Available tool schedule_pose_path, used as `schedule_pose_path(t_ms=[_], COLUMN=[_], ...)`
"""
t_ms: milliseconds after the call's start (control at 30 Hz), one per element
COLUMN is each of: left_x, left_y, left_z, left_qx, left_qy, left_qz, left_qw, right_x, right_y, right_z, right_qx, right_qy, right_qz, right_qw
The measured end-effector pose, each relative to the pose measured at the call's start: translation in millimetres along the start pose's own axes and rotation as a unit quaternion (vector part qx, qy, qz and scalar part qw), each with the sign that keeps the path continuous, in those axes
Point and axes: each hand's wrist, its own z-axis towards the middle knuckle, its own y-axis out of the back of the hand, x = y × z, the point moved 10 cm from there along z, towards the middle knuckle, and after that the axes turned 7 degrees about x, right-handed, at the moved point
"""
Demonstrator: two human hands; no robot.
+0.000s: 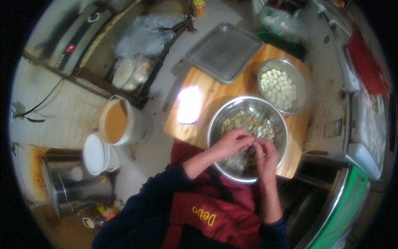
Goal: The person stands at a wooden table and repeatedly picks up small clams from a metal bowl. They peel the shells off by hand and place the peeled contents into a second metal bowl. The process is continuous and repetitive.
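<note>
My left hand (234,143) and my right hand (266,155) meet over a large steel bowl (214,121), fingertips pinched close together. A small pale piece, perhaps a small egg or its shell, shows at the fingertips; the fingers hide most of it. Inside the bowl, brownish and white bits (242,119), which look like cracked eggshell, lie in liquid along with a few white pieces. Beyond it, touching or nearly so, a second steel bowl (263,63) holds many small, smooth, pale peeled eggs (277,83).
The bowls stand on a wooden board (211,93). A metal baking tray (225,49) overhangs its far edge, and a glaring phone-like slab (189,105) lies at left. On the floor stand a bucket of orange-brown liquid (116,121) and a white lidded tub (94,154).
</note>
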Motion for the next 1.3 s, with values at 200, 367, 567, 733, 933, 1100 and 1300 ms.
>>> schedule_pose_path(t_ms=[200,367,567,733,933,1100,1300], left_x=[-1,-3,-2,-10,-22,-21,-25], left_y=[2,3,1,-7,3,1,1], left_z=[-3,-4,-4,-4,-9,-7,-9], left_qx=[-0.021,-0.04,-0.02,0.012,-0.031,-0.016,-0.034], left_qy=[0.02,0.014,0.018,-0.014,-0.051,-0.04,-0.041], left_qz=[0.016,0.02,-0.002,-0.052,-0.046,-0.021,0.033], left_qw=[0.999,0.999,1.0,0.998,0.997,0.999,0.998], right_x=[-8,-6,-10,-45,-19,-9,-10], right_y=[-1,-5,-2,7,13,7,7], right_z=[1,2,0,-2,5,7,4], right_qx=[-0.007,-0.004,-0.022,-0.09,-0.099,-0.039,-0.052], right_qy=[-0.033,-0.036,-0.032,-0.096,-0.012,-0.046,-0.06], right_qz=[-0.032,-0.041,-0.039,0.091,-0.015,0.032,0.016], right_qw=[0.999,0.999,0.999,0.987,0.995,0.998,0.997])
